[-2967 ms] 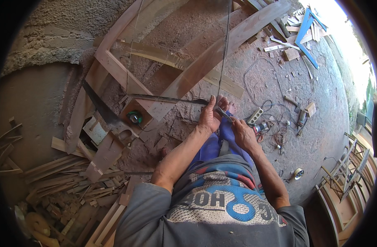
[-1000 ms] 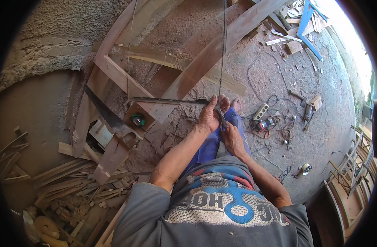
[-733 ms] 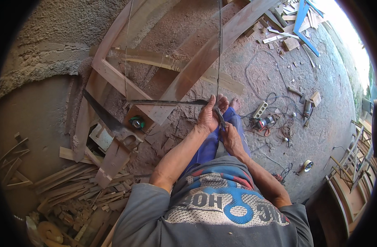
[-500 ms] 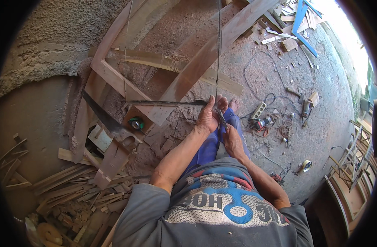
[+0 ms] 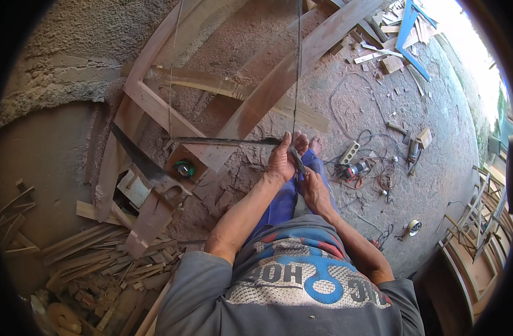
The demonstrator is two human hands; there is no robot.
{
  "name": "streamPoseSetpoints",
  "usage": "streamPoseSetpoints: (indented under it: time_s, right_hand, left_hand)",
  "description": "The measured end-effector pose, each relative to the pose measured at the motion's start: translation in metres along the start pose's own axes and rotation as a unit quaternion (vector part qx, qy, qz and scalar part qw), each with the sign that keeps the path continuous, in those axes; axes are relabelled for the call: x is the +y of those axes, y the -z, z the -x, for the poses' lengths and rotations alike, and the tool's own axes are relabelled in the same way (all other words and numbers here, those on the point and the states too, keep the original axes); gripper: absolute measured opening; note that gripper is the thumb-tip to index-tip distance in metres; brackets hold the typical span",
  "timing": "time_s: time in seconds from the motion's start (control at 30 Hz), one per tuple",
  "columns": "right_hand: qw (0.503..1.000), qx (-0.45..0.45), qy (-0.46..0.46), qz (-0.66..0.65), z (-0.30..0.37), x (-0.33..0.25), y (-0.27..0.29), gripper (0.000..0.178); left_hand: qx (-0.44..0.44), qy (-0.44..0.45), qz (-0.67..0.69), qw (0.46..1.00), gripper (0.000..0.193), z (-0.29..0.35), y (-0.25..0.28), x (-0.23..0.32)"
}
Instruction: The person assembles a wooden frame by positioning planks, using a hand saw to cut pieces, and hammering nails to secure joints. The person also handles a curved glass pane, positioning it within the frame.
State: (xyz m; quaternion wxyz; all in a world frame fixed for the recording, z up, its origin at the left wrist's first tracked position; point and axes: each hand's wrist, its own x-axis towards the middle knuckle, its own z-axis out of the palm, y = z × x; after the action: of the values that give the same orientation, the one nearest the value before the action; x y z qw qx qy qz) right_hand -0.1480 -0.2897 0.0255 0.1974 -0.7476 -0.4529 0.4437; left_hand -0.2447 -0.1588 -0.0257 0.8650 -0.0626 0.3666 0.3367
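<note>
My left hand is closed around the right end of a long, thin dark bar, thumb up along it. A taut dark cord runs upward from that end, and a thinner line rises from the bar's left end. My right hand sits close by, lower and to the right, its fingers wrapped round a dark metal tool that looks like pliers. The tool's head reaches into the left palm. What its jaws touch is hidden by the fingers.
Large curved wooden frame pieces lie ahead, a handsaw and tape measure at left. Wood offcuts pile up lower left. Rightward are a power strip, a power tool, tangled cords and a hammer.
My right hand has shifted slightly and turned the pliers-like tool more upright against the left palm. My left hand and the bar stay nearly in place.
</note>
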Motion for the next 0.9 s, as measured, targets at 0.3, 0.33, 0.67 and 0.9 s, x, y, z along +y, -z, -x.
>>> streamPoseSetpoints:
  time_s: [0.3,0.33,0.67,0.9]
  right_hand:
    - [0.998,0.004,0.026,-0.065,0.002,-0.001,-0.012,0.047]
    - [0.997,0.002,0.025,-0.071,0.002,-0.001,-0.013,0.047]
    - [0.991,0.031,0.026,-0.124,0.004,-0.007,-0.029,0.047]
    - [0.990,0.048,0.012,-0.134,0.005,-0.006,-0.037,0.049]
  left_hand:
    - [-0.008,0.018,-0.024,1.000,0.044,0.001,0.004,0.006]
    - [-0.009,0.022,-0.028,0.999,0.044,0.001,0.004,0.007]
    - [-0.007,0.031,-0.043,0.999,0.041,0.004,0.001,0.012]
    - [0.000,0.033,-0.062,0.998,0.040,0.005,0.000,0.014]
